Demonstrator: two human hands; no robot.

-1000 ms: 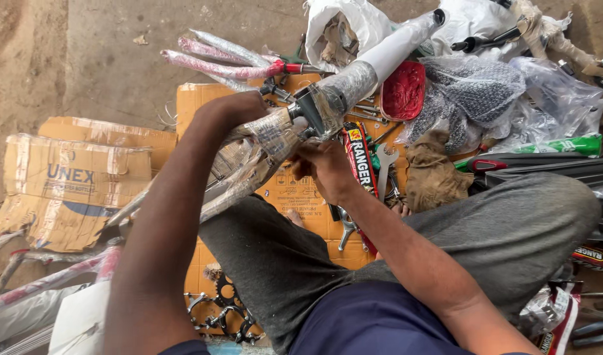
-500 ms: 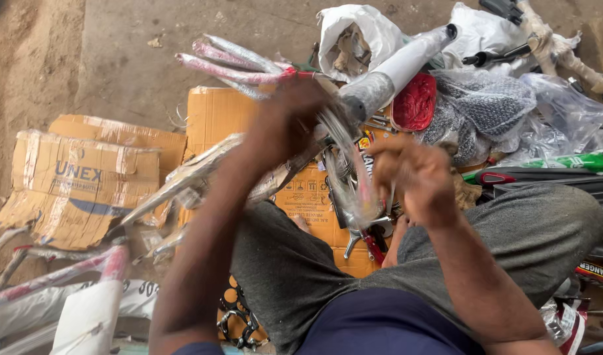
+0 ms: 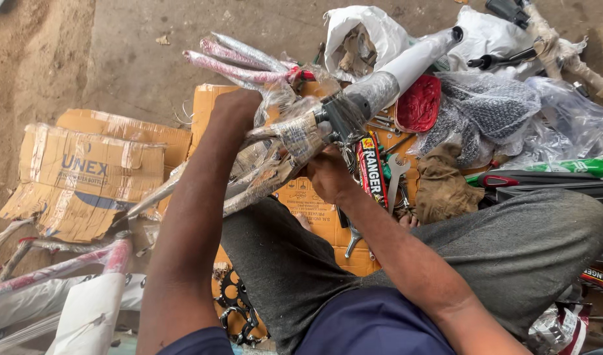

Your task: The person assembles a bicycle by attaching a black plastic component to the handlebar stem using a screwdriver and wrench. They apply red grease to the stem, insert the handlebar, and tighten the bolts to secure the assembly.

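While both grip, the right hand (image 3: 324, 174) pinches the wrapped bicycle frame (image 3: 295, 141).

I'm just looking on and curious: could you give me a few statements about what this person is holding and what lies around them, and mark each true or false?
1. Both hands are on the plastic-wrapped bicycle frame. True: left hand and right hand hold it.
2. The frame lies flat on the ground. False: it is held up over the lap.
3. A black chainring lies near the person's left leg. True.
4. The red part is in the right hand. False: it lies among the bags beyond.
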